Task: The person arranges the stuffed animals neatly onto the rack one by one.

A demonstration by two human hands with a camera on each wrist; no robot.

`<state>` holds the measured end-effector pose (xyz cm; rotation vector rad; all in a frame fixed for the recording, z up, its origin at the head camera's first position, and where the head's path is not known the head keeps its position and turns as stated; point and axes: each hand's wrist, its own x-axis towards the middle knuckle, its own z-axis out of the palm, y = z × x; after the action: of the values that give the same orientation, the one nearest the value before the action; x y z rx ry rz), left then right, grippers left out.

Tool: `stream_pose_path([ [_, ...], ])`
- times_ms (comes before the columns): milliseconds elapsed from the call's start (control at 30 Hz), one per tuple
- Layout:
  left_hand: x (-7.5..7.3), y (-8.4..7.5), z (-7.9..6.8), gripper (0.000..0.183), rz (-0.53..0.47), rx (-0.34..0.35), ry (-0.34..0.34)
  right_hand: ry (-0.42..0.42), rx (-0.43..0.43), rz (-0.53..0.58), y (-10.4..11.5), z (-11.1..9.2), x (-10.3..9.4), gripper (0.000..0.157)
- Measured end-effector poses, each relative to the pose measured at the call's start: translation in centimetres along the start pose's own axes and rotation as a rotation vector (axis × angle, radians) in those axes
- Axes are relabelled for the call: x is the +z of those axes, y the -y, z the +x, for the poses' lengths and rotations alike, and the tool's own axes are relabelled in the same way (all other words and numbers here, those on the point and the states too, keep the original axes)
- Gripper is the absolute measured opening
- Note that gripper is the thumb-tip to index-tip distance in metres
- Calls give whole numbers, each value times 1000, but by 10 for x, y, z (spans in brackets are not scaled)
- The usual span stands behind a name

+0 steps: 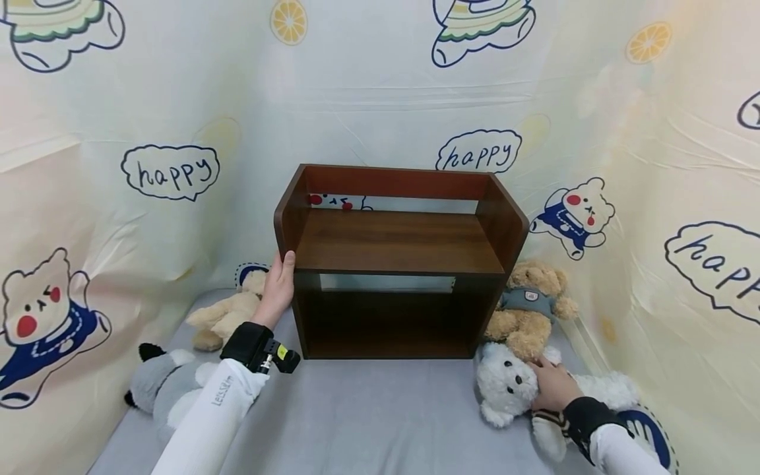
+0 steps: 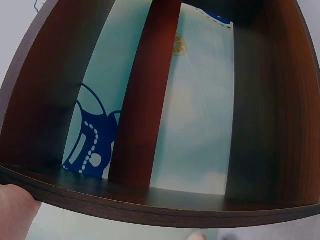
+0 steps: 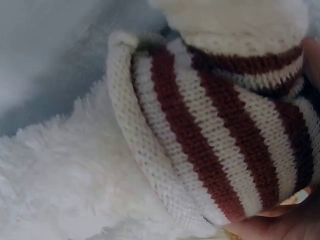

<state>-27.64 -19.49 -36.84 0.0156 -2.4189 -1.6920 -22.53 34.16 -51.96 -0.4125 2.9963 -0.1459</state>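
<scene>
My left hand lies against the outer left side of a dark brown wooden shelf, thumb up along its front edge. In the left wrist view the shelf's boards fill the picture, with part of the hand at the lower left. At the right, my right hand grips a white plush bear lying on its side. The bear wears a knitted sweater with dark red and cream stripes; in the right wrist view, fingers hold it from below.
A brown teddy bear in a blue top sits beside the shelf, just behind the white bear. A beige plush toy and a grey-and-white one lie at the left. Printed cloth hangs around the grey surface.
</scene>
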Motion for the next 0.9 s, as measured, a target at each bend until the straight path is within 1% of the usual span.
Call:
stream_pose_path([
  [167,-1,0,0,69,-1,-10,0,6,-74,39,3,-4,-6,75],
  [400,1,-1,0,68,-6,-1,3,-79,-218,61,12,-13,-10,66],
  [467,1,-1,0,68,-8,2,2,-87,-246,70,16,-16,-12,64],
  [667,1,-1,1,68,-8,-2,-1,-90,-288,98,30,-22,-22,61],
  [833,1,-1,0,69,-3,-14,-3,-67,-280,125,43,-26,-32,58],
  [900,1,-1,0,68,-6,-13,1,-70,-279,133,48,-27,-35,58],
])
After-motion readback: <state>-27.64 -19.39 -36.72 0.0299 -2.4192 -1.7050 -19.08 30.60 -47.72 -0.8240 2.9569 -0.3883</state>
